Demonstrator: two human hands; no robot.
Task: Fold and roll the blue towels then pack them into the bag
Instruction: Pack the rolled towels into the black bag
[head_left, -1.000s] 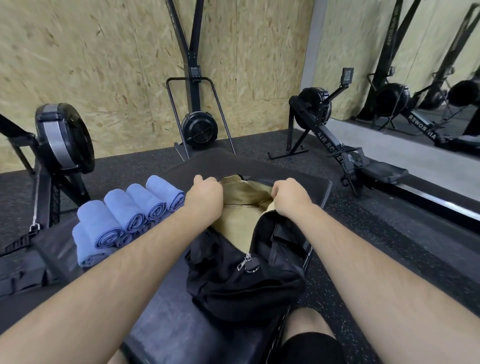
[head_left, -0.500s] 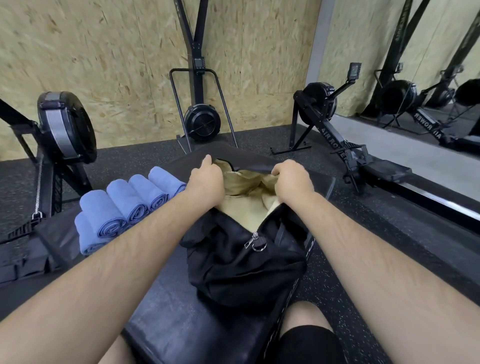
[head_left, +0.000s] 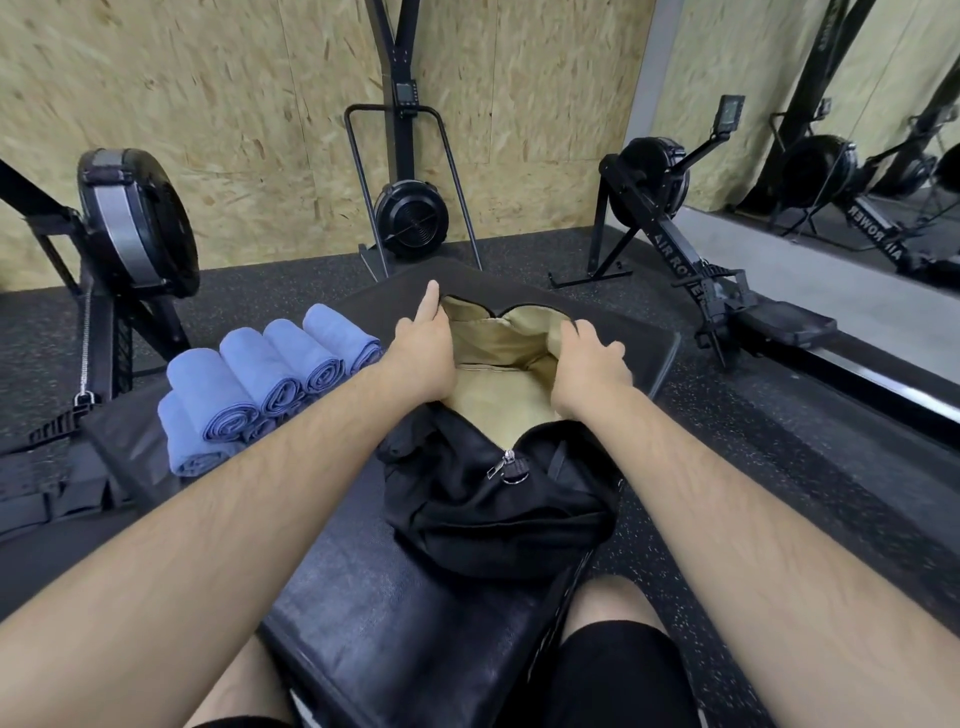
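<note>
My left hand (head_left: 423, 353), right hand (head_left: 592, 364) grip rim of tan-lined black fabric bag (head_left: 498, 509), spreading mouth. Rolled blue terry towels (head_left: 270, 379) stacked just left of bag on black padded counter (head_left: 389, 623). Risk: freeing one grip, limp mouth collapses, roll snags.

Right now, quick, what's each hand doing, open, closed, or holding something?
Left hand: holding the left rim of the black fabric bag with tan lining, one finger straight.
Right hand: holding the bag's right rim, fingers curled over it.

Rowing machines (head_left: 675, 249) stand before chipboard walls (head_left: 234, 104).
</note>
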